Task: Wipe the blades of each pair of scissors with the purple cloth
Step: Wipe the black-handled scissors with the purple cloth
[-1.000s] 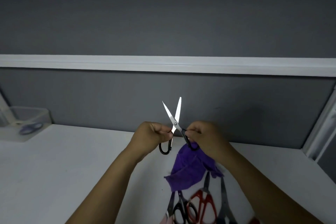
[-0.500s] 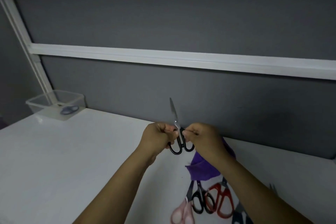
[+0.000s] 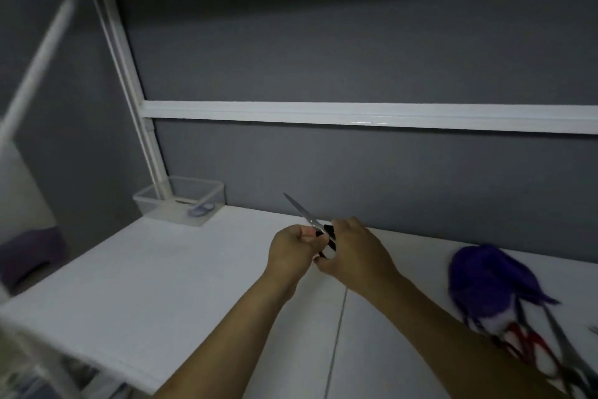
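Note:
Both my hands hold a pair of black-handled scissors above the white table. Its blades are closed and point up and to the left. My left hand grips one side of the handle, my right hand the other. The purple cloth lies crumpled on the table to the right, apart from both hands. Several other scissors, red-handled and dark-handled, lie just below the cloth, partly hidden by my right forearm.
A clear plastic box with a pair of light blue scissors inside stands at the table's back left corner, beside a white frame post. A grey partition wall runs behind the table. The table's left edge drops off.
The scissors' blades went from spread apart to closed. The purple cloth left my right hand and now lies on the table. My view swung left, and the scissors tilted left.

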